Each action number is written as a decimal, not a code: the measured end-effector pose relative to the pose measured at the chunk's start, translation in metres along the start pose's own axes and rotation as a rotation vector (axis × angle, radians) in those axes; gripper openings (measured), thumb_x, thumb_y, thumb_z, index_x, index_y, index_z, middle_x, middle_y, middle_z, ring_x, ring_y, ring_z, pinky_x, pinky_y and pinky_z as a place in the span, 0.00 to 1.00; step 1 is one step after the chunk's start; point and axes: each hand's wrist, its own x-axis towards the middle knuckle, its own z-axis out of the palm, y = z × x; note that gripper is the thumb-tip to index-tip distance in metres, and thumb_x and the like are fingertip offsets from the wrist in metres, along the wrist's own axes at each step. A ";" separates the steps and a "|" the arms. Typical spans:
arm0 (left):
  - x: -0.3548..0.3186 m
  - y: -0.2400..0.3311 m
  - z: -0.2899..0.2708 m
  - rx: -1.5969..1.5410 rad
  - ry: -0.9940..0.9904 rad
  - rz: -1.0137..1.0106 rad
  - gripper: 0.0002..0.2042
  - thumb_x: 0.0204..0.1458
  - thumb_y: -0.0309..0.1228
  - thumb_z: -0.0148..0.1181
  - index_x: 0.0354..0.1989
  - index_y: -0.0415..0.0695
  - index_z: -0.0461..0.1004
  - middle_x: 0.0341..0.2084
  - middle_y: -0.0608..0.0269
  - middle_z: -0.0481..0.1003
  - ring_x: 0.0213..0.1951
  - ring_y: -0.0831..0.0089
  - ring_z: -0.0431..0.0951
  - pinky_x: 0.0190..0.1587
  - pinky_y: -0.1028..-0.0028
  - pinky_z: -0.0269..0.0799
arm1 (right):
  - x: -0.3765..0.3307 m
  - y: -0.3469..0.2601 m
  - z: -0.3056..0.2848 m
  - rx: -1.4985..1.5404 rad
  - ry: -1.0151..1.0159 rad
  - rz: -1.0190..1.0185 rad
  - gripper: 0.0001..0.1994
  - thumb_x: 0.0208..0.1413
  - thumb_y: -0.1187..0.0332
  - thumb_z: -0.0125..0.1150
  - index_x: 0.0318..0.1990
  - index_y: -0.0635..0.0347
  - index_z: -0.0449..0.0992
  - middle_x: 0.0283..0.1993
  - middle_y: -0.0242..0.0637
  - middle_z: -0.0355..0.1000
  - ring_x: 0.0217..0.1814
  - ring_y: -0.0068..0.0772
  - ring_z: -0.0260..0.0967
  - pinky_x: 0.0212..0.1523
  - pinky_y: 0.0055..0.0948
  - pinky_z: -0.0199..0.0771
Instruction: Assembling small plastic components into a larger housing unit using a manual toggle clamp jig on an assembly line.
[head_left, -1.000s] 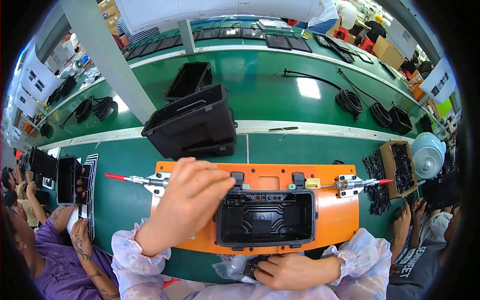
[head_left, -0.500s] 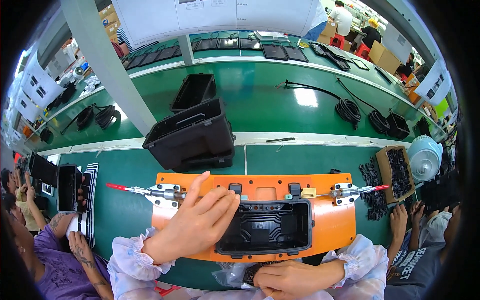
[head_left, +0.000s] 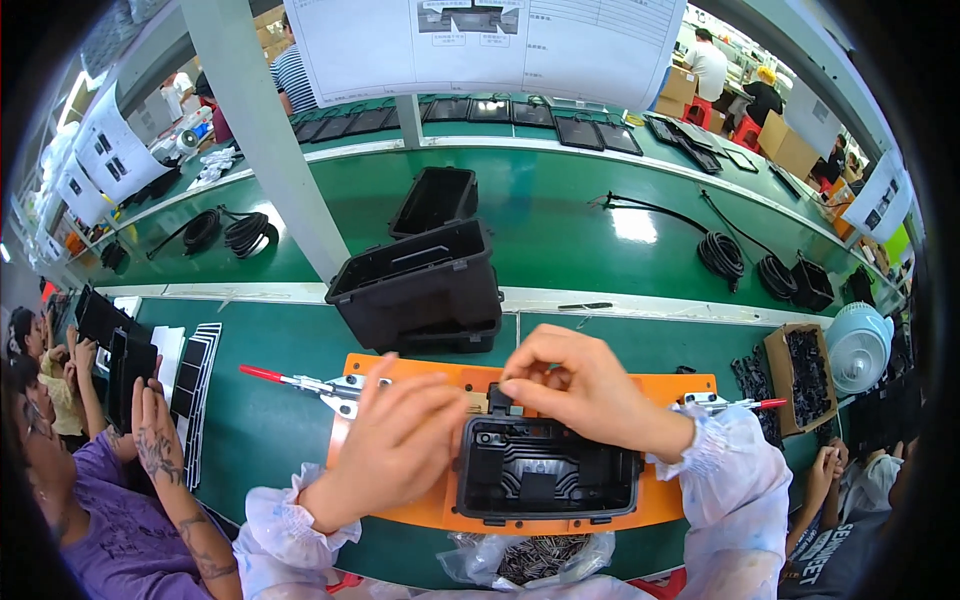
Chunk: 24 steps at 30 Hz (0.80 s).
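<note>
A black plastic case (head_left: 548, 470), open side up, sits on an orange fixture board (head_left: 400, 508). My right hand (head_left: 595, 385) reaches over the case's far edge, thumb and fingertips pinched together beside a black latch piece (head_left: 498, 398). Whatever lies in that pinch is too small to make out. At the case's left side, my left hand (head_left: 400, 445) hovers over the board with its fingers stretched out. It partly covers the left red-handled toggle clamp (head_left: 310, 385). My right forearm partly hides the right clamp (head_left: 735, 403).
A plastic bag of small metal pins (head_left: 540, 560) lies before the board. Large black bins (head_left: 420, 290) stand behind it. To the right are a carton of black parts (head_left: 808, 375) and a blue fan (head_left: 858, 345). Co-workers sit at both sides; one in purple (head_left: 120, 510) holds a black case.
My right hand has risen from the bag of pins to the case's far edge. My left hand has drawn back from the latch piece. The whole view has shifted slightly.
</note>
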 end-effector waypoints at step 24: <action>0.018 0.014 0.003 0.089 -0.131 0.098 0.20 0.43 0.21 0.64 0.49 0.40 0.80 0.47 0.62 0.77 0.55 0.62 0.76 0.68 0.35 0.53 | -0.079 0.001 -0.071 -0.404 0.232 0.052 0.03 0.57 0.76 0.67 0.36 0.66 0.79 0.32 0.37 0.77 0.31 0.27 0.79 0.31 0.25 0.78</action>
